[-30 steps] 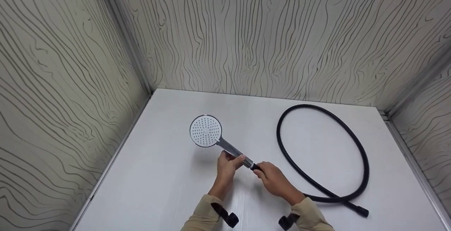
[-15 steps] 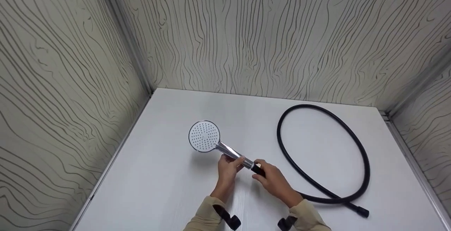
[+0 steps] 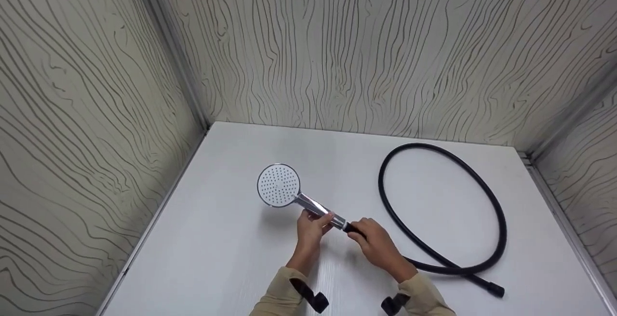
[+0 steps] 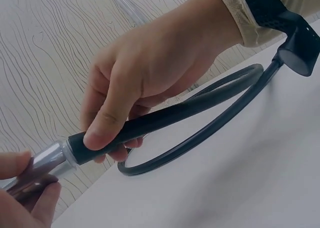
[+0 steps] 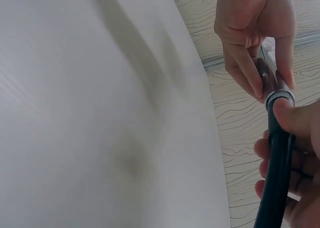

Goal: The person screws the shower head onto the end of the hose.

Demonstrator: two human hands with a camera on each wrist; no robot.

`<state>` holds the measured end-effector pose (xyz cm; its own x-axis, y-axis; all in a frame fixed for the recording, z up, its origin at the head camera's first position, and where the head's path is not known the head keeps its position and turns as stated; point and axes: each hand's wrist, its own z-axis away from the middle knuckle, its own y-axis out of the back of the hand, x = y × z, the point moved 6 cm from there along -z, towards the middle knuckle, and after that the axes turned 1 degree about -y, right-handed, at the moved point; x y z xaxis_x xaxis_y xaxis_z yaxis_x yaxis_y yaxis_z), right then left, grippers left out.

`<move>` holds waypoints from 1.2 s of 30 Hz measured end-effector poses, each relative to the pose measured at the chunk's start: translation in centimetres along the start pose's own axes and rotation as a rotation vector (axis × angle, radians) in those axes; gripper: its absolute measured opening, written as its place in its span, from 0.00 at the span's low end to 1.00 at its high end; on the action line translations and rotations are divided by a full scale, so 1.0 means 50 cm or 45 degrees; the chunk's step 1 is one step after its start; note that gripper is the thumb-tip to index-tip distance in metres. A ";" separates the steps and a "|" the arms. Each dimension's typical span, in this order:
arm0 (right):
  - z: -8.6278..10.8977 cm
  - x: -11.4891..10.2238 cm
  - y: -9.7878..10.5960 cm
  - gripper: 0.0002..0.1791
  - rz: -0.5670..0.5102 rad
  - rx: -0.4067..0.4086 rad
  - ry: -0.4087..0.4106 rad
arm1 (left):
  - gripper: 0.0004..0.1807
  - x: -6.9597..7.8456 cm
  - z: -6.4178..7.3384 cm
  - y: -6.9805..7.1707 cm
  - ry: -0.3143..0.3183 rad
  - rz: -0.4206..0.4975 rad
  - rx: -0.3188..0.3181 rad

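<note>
A chrome shower head [image 3: 278, 185] with a round white nozzle face is held above the table, its handle slanting down to the right. My left hand [image 3: 309, 231] pinches the lower handle between thumb and fingers. The black end of the shower hose [image 4: 155, 119] meets the handle's base, with no visible gap in the left wrist view. Thumb and curled fingers of my right hand [image 3: 378, 243] grip that hose end, also seen in the right wrist view as a black hose [image 5: 276, 163]. Whether the threads are engaged is hidden.
The rest of the hose lies in a large loop on the white table [image 3: 217, 239], right of my hands. Its free end, a black connector [image 3: 495, 289], points toward the front right. Patterned panels [image 3: 337, 56] enclose the table's back and sides.
Compared with a second ago, the shower head sits slightly lower and farther left. My right hand's fingers loosened around the hose end half a second ago and now wrap it again.
</note>
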<state>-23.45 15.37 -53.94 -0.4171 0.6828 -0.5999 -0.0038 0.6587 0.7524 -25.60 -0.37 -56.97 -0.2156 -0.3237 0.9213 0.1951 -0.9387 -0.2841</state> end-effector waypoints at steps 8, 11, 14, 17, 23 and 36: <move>-0.001 0.012 0.004 0.11 -0.200 -0.089 -0.110 | 0.23 0.005 0.006 -0.010 0.023 0.019 0.020; 0.000 0.019 0.003 0.12 -0.258 -0.066 -0.166 | 0.22 0.002 0.008 -0.011 0.030 0.012 0.024; 0.001 0.023 0.004 0.14 -0.265 -0.038 -0.198 | 0.22 -0.001 0.008 -0.010 0.031 0.009 0.034; 0.000 0.023 0.006 0.15 -0.258 -0.028 -0.203 | 0.21 0.000 0.010 -0.011 0.027 0.005 0.042; -0.001 0.014 0.011 0.16 -0.215 -0.021 -0.152 | 0.23 0.003 0.012 -0.014 0.018 0.004 0.028; -0.002 0.012 0.008 0.11 -0.371 -0.239 -0.107 | 0.19 0.021 0.012 -0.020 -0.054 -0.010 -0.071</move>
<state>-23.77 16.00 -53.98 -0.2978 0.5037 -0.8109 -0.2820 0.7652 0.5788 -25.43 0.32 -55.54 -0.1759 -0.3122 0.9336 0.1394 -0.9467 -0.2903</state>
